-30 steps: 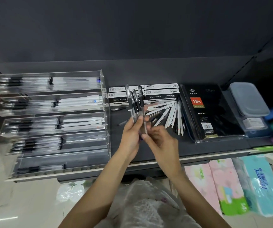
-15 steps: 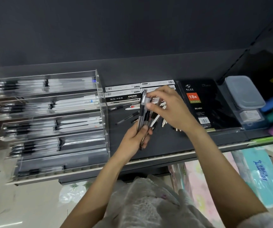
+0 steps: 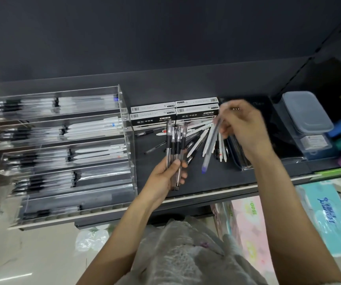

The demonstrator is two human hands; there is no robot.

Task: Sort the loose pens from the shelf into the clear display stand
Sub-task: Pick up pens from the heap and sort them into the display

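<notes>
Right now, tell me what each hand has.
Left hand: closed on a bundle of black-grip pens.
Right hand: closed on one blue-capped pen over the loose pile.

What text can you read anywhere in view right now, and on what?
"GEL INK PEN", partly hidden: black pen box behind the loose pens.
"1800", seen rotated: pink tissue pack below the shelf.
Blue script: teal tissue pack, too blurred.
Barcodes and small print on the boxes: too small.

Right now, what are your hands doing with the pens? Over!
Left hand gripping a bundle of black-grip pens, upright. Right hand lifting one blue-capped pen off the loose pile. Clear display stand to the left, path unobstructed.
</notes>
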